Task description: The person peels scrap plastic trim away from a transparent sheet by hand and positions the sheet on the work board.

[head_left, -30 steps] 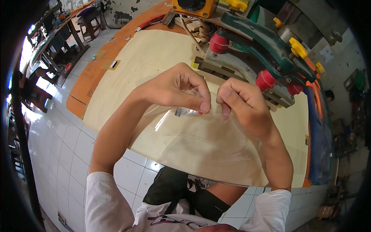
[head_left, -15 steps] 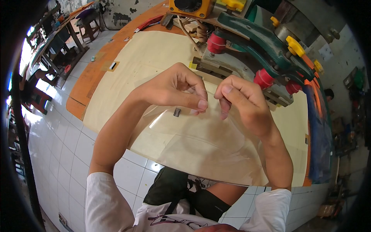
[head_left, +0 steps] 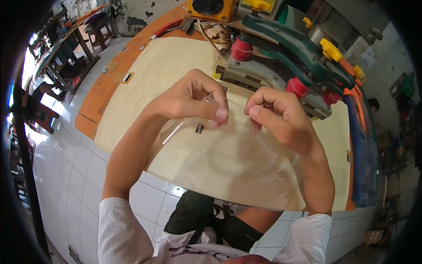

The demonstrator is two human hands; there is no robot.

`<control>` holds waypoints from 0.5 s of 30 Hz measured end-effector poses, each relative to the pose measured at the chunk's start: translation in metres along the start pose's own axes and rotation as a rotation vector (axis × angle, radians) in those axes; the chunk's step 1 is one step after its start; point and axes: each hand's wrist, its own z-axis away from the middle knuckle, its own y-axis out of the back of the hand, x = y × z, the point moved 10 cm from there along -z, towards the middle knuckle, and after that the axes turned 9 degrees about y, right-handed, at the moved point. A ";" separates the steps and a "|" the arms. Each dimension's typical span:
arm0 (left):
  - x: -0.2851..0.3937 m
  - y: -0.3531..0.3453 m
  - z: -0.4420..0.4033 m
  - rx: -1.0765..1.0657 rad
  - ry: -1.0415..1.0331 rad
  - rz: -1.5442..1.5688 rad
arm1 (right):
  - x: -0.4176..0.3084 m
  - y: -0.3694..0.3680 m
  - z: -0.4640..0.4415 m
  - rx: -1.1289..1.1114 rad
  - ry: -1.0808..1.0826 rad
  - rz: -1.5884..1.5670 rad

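Note:
A clear plastic sheet or bag (head_left: 237, 152) hangs from my hands over the cream-covered table (head_left: 145, 70), its upper edge stretched between them. My left hand (head_left: 198, 99) pinches that edge between thumb and fingers. To the right, my right hand (head_left: 277, 114) grips the same edge in a pinch, with a gap between the two hands. A small dark piece (head_left: 199, 128) shows just below my left hand.
Beyond my hands stands a green machine (head_left: 281, 37) with red and yellow knobs, beside a yellow box (head_left: 211, 9). Blue plastic (head_left: 362, 154) hangs at the right edge. A person's head (head_left: 373, 105) shows far right; another person sits far left.
My left hand has moved a little to the left, widening the gap between my hands. The clear plastic's upper edge now looks more stretched. The dark piece shows more plainly.

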 end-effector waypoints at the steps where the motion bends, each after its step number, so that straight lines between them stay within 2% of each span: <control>1: 0.000 0.000 0.000 -0.002 0.000 0.000 | 0.000 -0.001 0.000 -0.012 -0.021 0.008; 10: 0.002 0.002 0.000 0.005 -0.037 0.044 | 0.003 -0.003 -0.002 -0.007 -0.004 -0.141; 12: 0.003 -0.002 0.002 -0.081 -0.040 0.065 | 0.002 -0.004 -0.002 -0.012 -0.004 -0.144; 15: 0.004 -0.002 0.002 -0.076 -0.045 0.044 | 0.003 -0.005 -0.001 -0.009 -0.020 -0.143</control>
